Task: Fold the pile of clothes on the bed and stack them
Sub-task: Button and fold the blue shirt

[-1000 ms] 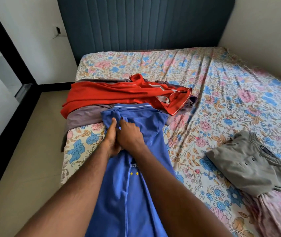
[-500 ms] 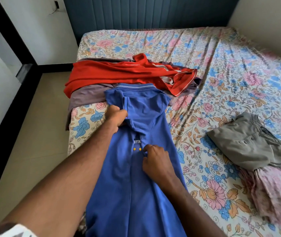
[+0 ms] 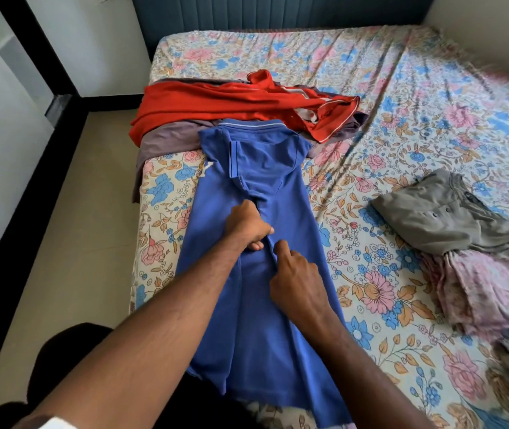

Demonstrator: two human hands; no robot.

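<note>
A blue polo shirt [image 3: 265,168] lies lengthwise on the bed, both sides folded inward into a narrow strip, collar at the far end. My left hand [image 3: 247,227] rests on its middle seam with fingers curled on the cloth. Just below it, my right hand [image 3: 296,277] pinches the edge of the folded-in flap. Beyond the collar lies a red garment [image 3: 216,106] on top of a mauve one [image 3: 169,139]. At the right sits a folded grey shirt [image 3: 445,215] on a pink-patterned folded cloth [image 3: 488,286].
The bed [image 3: 386,97] has a floral sheet and a dark blue padded headboard [image 3: 278,10]. Its left edge drops to a beige floor [image 3: 70,243]. A white wall runs along the far right.
My left hand slid down the shirt from the sleeve fold near the collar to the middle. My right hand stayed low on the flap. The view tilted downward.
</note>
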